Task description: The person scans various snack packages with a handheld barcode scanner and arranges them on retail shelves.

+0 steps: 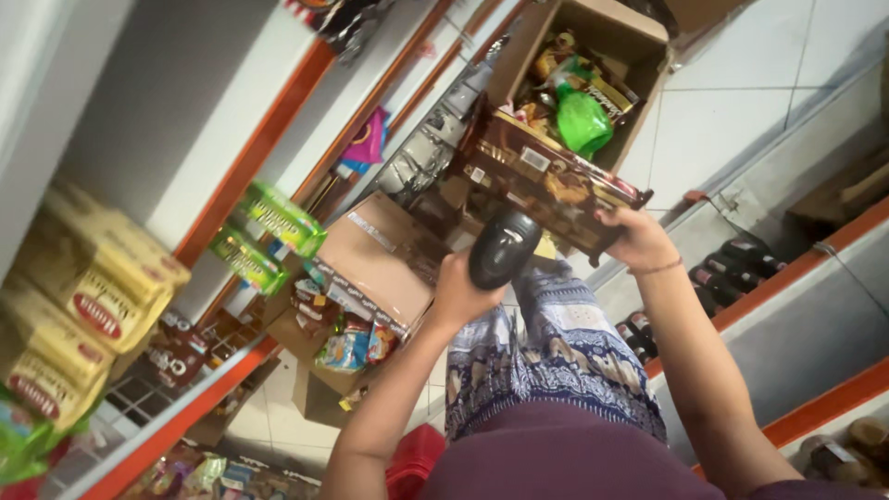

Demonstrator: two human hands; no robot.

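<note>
Black handheld scanner [503, 247] points at tilted brown snack pack [546, 176].

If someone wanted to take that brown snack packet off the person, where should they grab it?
Probably the free far end of the brown snack packet, coming from the cardboard box side. It is long and flat; the right hand already pinches the near corner, and the left hand aims a black scanner beneath it.

Seen from above your own head: both your arms are bare from the upper arm down, with no sleeves showing along them. Your left hand [460, 292] carries no ring or band that can be made out, while your right hand [639, 239] has a thin dark bracelet circling the wrist. You wear a plain maroon top, and below it loose trousers printed in blue, white and grey ornamental patterns
</note>
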